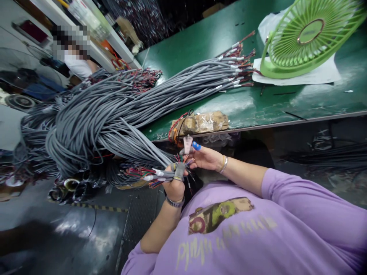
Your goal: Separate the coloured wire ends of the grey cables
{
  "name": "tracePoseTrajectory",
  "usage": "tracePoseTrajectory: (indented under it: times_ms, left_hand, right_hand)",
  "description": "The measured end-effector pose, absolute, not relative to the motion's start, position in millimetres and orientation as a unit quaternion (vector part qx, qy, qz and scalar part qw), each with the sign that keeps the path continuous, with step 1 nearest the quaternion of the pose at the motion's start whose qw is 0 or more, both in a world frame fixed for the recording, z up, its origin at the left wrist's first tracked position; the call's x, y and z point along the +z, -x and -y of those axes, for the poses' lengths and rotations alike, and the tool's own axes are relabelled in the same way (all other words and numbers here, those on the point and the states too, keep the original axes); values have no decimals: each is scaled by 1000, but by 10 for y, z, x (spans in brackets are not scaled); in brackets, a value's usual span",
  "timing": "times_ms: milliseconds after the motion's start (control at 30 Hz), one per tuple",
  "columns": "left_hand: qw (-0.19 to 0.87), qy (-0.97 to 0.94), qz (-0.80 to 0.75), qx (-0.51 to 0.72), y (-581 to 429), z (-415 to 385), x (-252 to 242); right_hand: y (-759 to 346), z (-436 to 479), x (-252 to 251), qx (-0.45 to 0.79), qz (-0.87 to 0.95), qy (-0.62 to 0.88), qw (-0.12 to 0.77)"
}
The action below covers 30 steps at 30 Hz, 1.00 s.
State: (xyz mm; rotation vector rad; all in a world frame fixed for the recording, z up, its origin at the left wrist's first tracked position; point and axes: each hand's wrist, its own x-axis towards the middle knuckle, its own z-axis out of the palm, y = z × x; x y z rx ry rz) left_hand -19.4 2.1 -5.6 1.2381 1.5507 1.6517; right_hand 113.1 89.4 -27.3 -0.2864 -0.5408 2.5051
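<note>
My left hand (pixel 175 185), with a grey cover on a finger, is closed round a bunch of grey cables (pixel 164 175). Coloured wire ends (pixel 185 158) fan out beyond its fingers, and white-banded ends stick out to its left. Close by, my right hand (pixel 208 158) has bent fingers at these wire ends and a blue cover on one fingertip. A small whitish piece (pixel 187 144) stands beside that fingertip; whether it is held or worn is unclear. What the right fingers pinch is too small to make out. The cables run back toward a large pile (pixel 86 110).
The pile lies across a green bench (pixel 266 101), its stripped ends near a green fan (pixel 311 32) on white paper. At the bench edge lies a taped cardboard piece (pixel 206 122) with red and black wires. Another person (pixel 78 63) is at the far left.
</note>
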Motion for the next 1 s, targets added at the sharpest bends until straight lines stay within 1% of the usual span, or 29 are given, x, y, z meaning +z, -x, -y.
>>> tracePoseTrajectory:
  times_ms: [100,300,467,567,633,700,867,1000]
  left_hand:
    - [281,-466,-569,617,200,-16,-71]
    - [282,-502,-579,577,208,-11,-96]
    - [293,-556,-589,508,289,14,-48]
    - [302,-612,-584,439,355,6,14]
    - [317,-627,-575,418,373,-8,42]
    - [329,-606,-572,443,361,-22,43]
    - [327,-508,-561,566,266,-37,-27]
    - [314,-487,-564,589,248,-32,-52]
  right_hand:
    - [-1231,-843,-284,923,273,103,253]
    - [-1239,-737,-149,878,325,189,297]
    - [-1200,-684,-112,852,333,226,335]
    - [-1198,-681,-109,834,361,238,342]
    - [-1192,-677,-102,820,375,254,349]
    - [-1176,-662,-88,811,370,275,360]
    - [-1129,-595,-48,826,311,291,370]
    - [-1136,-576,-51,824,314,284,378]
